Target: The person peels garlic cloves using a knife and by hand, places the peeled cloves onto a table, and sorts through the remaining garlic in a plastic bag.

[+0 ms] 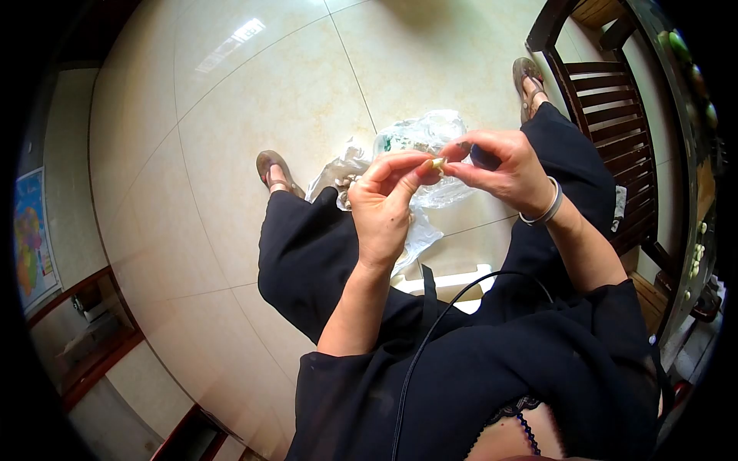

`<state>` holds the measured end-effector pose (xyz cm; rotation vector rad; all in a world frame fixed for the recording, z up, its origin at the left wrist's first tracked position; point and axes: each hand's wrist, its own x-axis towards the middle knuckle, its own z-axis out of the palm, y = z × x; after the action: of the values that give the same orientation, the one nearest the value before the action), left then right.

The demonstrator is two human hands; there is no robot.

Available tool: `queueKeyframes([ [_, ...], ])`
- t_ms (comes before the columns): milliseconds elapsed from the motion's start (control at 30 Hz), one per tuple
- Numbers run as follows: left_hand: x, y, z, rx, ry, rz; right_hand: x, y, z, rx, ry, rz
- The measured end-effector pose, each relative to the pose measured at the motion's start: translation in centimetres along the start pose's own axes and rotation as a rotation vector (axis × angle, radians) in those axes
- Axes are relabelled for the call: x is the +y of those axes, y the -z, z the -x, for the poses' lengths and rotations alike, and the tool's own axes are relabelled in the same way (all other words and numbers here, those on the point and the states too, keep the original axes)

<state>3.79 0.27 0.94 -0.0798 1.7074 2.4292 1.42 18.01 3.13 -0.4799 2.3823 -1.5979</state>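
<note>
A small pale yellow-white garlic clove (438, 163) sits between the fingertips of both hands, above the floor between my knees. My left hand (384, 203) is closed, pinching the clove with thumb and forefinger. From the other side my right hand (503, 165) meets it, also in a closed pinch. A crumpled clear plastic bag (442, 123) lies beneath and beyond the hands, with something green in it. Partly behind my left hand, another plastic bag (329, 180) holds small whitish-brown pieces, probably garlic.
A dark wooden slatted chair (603, 107) stands at the right beside a table edge (684, 100) bearing green and pale pieces. Below my lap shows part of a white stool (461, 284). A black cord (419, 353) crosses my clothing. Floor tiles (223, 169) extend left.
</note>
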Motion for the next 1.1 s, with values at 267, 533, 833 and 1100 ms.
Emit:
queueKeyframes([
  [267, -0.31, 0.25, -0.09, -0.012, -0.008, -0.017, 0.29, -0.17, 0.07, -0.092, 0.064, -0.062],
  [533, -0.34, 0.32, -0.02, -0.003, -0.006, -0.101, -0.12, -0.21, 0.14, -0.125, -0.056, -0.149],
  [833, -0.13, 0.18, -0.03, 0.004, 0.176, 0.165, 0.57, -0.61, 0.17, 0.033, -0.163, -0.328],
  [1100, -0.17, 0.12, -0.08, -0.044, -0.056, 0.138, 0.06, -0.31, 0.08, 0.035, -0.220, -0.500],
])
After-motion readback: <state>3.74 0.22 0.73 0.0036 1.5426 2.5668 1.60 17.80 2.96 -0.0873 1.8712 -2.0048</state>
